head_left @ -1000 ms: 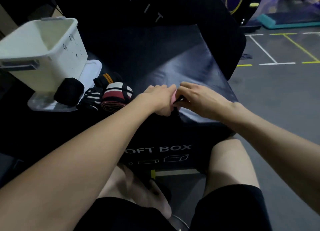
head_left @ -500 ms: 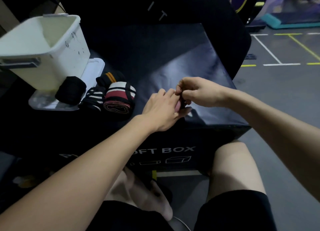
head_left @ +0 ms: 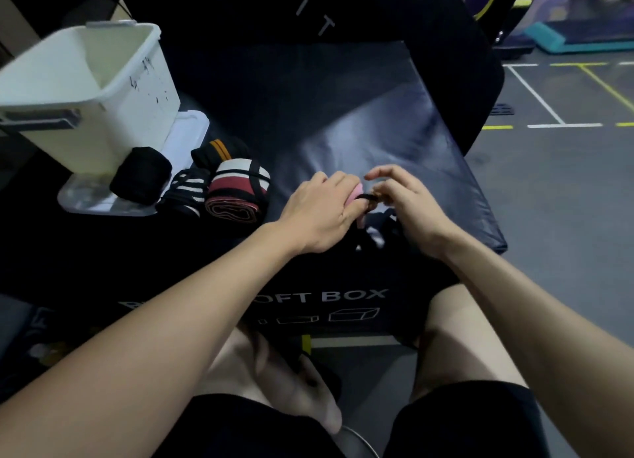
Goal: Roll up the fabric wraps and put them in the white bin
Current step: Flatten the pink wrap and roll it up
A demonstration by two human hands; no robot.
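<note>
We see bare forearms with no sleeves, watch or rings on the left hand (head_left: 320, 214) or the right hand (head_left: 410, 205). We wear black shorts (head_left: 463, 420) that end above bare knees. One leg is folded in, its bare foot (head_left: 295, 389) resting sole-up with no sock or shoe.

Dim gym: grey floor (head_left: 566, 190) (white and yellow lines), black soft box (head_left: 343, 114).

Both hands (head_left: 363, 207) on pink wrap (head_left: 353, 194) (partly hidden)
</note>
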